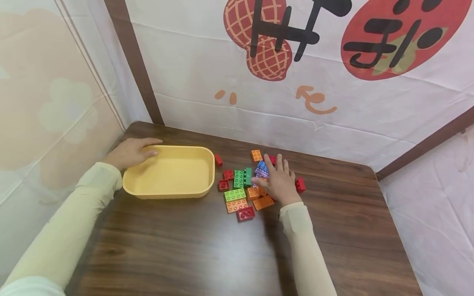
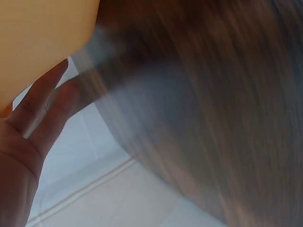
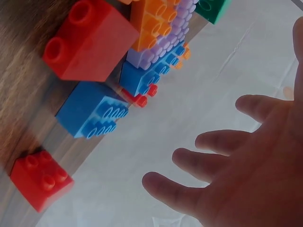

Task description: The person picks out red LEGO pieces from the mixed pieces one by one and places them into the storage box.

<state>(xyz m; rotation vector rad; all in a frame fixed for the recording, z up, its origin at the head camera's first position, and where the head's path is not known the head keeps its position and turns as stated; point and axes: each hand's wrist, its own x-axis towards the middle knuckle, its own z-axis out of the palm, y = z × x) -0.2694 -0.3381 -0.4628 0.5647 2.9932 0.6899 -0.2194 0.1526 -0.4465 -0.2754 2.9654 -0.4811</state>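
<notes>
A yellow rectangular tray (image 1: pixel 168 193) stands at the left of the table, with only its bare inside showing. My left hand (image 1: pixel 130 153) grips its far left rim, thumb over the inner side and fingers outside. In the left wrist view the tray wall (image 2: pixel 45 40) hides the thumb. Over a cluster of toy building bricks, my right hand (image 1: pixel 280 183) spreads its fingers and holds nothing. Under and around it lie a blue brick (image 3: pixel 90 111), red bricks (image 3: pixel 92 42), an orange brick (image 3: pixel 154 21) and a purple studded brick (image 3: pixel 163 45).
Between tray and right hand sit green bricks (image 1: pixel 239 179), a lime brick (image 1: pixel 235 195) and several orange and red ones. One red brick (image 1: pixel 218 160) lies close to the tray's right end; another red brick (image 1: pixel 300 185) is right of the hand. A fabric-covered wall (image 1: pixel 192 107) borders the table's far edge.
</notes>
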